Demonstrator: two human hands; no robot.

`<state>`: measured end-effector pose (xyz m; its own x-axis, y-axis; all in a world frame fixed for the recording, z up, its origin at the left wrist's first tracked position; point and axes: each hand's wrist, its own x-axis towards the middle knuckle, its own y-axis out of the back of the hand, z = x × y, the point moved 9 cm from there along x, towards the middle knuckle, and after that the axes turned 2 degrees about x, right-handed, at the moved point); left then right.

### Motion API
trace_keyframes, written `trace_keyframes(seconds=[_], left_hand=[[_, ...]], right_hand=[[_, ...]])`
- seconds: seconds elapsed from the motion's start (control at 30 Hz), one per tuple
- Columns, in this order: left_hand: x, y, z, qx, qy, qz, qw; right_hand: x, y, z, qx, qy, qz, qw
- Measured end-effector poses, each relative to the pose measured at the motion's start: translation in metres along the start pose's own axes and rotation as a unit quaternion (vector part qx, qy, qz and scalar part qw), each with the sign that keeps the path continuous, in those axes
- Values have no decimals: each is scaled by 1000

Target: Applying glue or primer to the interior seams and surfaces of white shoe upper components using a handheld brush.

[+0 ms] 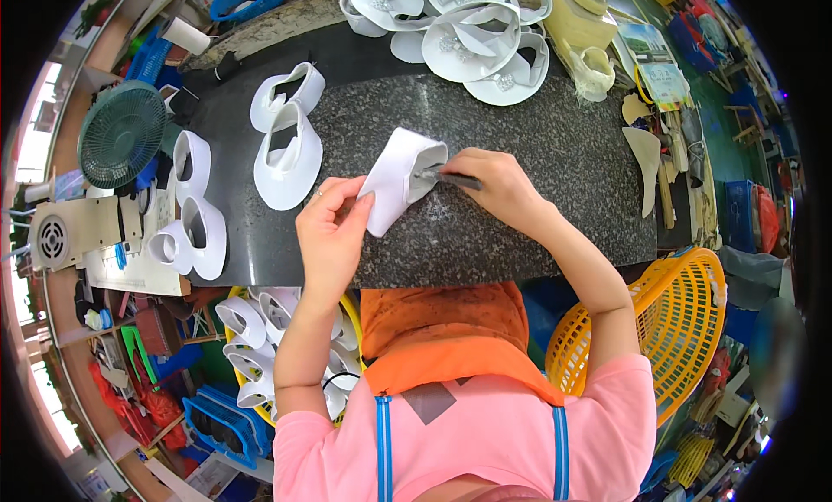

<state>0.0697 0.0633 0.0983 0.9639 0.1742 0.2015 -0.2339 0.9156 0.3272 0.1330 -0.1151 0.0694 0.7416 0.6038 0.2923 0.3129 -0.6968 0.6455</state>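
Note:
Over the speckled dark stone worktop, my left hand pinches the near left edge of a white shoe upper, which is tilted with its opening toward the right. My right hand is closed round a slim dark-handled tool. The tool's greyish tip reaches into the opening of the upper; its exact kind is too small to tell. Farther left on the worktop rest white uppers, one overlapping another. At the back lies a heap of white uppers with shiny ornaments.
Left of the worktop, more white uppers stand near a green fan. Below my left arm is a yellow basket of uppers. A yellow basket leans by my right elbow. At the back right stands a cream machine part.

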Motion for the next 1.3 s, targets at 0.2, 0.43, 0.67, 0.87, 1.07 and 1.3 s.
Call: trace_keyframes(seconds=[0.2, 0.43, 0.67, 0.87, 1.07, 1.3], left_hand=[[42, -2, -10, 3, 99, -94, 991], [150, -56, -82, 97, 152, -233, 956], [141, -42, -79, 135, 108, -269, 947], [116, 141, -53, -183, 30, 94, 978], [148, 252, -188, -375, 33, 329, 866], [119, 217, -190, 246, 132, 385, 880]], right_hand=[[-9, -31, -16, 57, -5, -128, 990], [9, -33, -6, -115, 109, -20, 987], [2, -8, -30, -190, 245, 121, 943], [-49, 83, 28, 250, -134, 332, 900], [-37, 73, 21, 281, -164, 324, 888], [-59, 69, 22, 261, -216, 296, 893]])
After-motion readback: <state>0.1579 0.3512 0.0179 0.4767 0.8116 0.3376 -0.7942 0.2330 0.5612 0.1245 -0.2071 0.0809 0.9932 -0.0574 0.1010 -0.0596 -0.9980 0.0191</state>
